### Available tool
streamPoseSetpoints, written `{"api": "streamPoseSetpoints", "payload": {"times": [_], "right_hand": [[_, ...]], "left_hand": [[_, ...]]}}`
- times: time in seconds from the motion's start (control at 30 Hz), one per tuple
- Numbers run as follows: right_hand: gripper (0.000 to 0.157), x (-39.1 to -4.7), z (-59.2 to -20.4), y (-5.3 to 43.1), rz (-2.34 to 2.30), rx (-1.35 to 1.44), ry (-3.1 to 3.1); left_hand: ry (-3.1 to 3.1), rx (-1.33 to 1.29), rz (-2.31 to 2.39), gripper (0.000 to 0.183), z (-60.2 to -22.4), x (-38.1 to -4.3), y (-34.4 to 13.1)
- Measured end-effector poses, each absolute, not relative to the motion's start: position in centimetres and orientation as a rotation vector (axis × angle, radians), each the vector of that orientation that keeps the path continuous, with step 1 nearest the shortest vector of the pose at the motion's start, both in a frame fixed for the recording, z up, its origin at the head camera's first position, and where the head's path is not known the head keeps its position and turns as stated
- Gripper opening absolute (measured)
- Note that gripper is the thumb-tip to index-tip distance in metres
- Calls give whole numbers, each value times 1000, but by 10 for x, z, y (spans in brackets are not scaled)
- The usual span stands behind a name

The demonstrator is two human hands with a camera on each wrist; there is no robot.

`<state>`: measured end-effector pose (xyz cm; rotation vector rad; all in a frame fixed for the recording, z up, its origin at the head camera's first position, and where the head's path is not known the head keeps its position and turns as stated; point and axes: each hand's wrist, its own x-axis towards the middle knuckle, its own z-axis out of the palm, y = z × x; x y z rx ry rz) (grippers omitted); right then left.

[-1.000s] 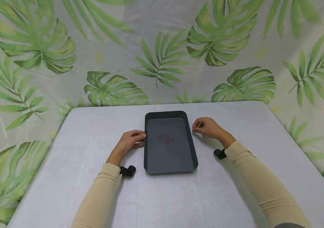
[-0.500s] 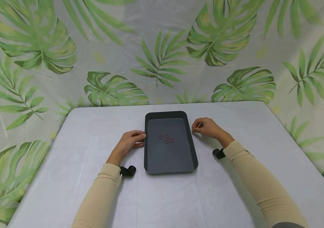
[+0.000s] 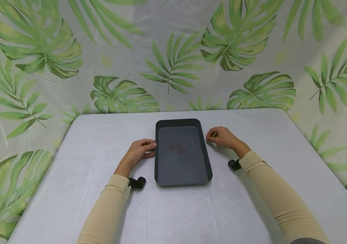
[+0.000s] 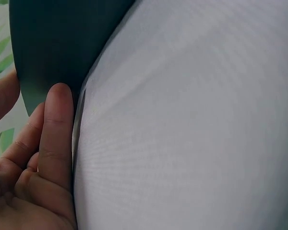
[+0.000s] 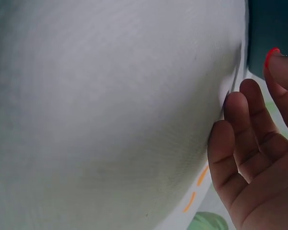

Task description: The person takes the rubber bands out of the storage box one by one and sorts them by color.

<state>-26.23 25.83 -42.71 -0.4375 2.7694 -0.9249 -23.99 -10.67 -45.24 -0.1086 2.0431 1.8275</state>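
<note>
A dark grey rectangular baking tray (image 3: 180, 169) lies on the table in the head view. Several thin red rubber bands (image 3: 179, 151) rest loose on its floor. My left hand (image 3: 138, 150) touches the tray's left side; in the left wrist view its straight fingers (image 4: 58, 124) lie against the outer wall. To the right of the tray, my right hand (image 3: 220, 136) is apart from the rim. Between its thumb and index finger it pinches another red rubber band (image 5: 269, 55), seen in the right wrist view. The other fingers (image 5: 223, 143) are loosely bent near the cloth.
A white cloth (image 3: 179, 213) covers the table. Behind it hangs a curtain (image 3: 173, 61) printed with green leaves. Each wrist carries a small black camera, the left one (image 3: 137, 183) and the right one (image 3: 234, 165). Orange marks (image 5: 202, 176) show near the table edge.
</note>
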Motion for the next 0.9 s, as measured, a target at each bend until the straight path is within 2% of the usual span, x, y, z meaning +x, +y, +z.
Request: {"api": "streamPoseSetpoints", "payload": {"times": [0.9], "right_hand": [[18,-262,-432,263,-827,-488,2858]], "left_hand": [[2051,-106,1829,40,-452,-238,-106]]}}
